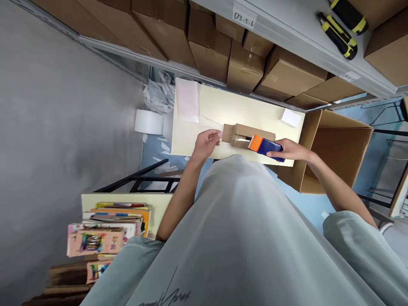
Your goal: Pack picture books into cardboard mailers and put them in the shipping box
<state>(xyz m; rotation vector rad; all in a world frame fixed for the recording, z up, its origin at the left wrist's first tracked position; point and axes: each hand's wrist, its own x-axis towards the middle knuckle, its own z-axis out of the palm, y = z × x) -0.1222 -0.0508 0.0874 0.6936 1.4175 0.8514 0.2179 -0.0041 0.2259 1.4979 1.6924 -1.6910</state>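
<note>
A small brown cardboard box (pixel 255 131) lies on the cream table, a flap (pixel 227 133) sticking out from its left end. My right hand (pixel 288 150) is closed around a dark blue, block-like thing with an orange end (pixel 267 148). That orange end is over the front right part of the box; whether it touches the cardboard I cannot tell. Something shiny and white shows on the box's front side. My left hand (pixel 208 142) is beside the flap, fingers curled and pinched together; anything between its fingertips is too small to make out.
A pale pink sheet (pixel 187 101) and a small white box (pixel 290 117) lie on the table (pixel 219 102). A large open carton (pixel 338 148) stands at the right. Shelves of cartons (pixel 245 63) run behind. White rolls (pixel 148 122) and stacked magazines (pixel 111 225) are at left.
</note>
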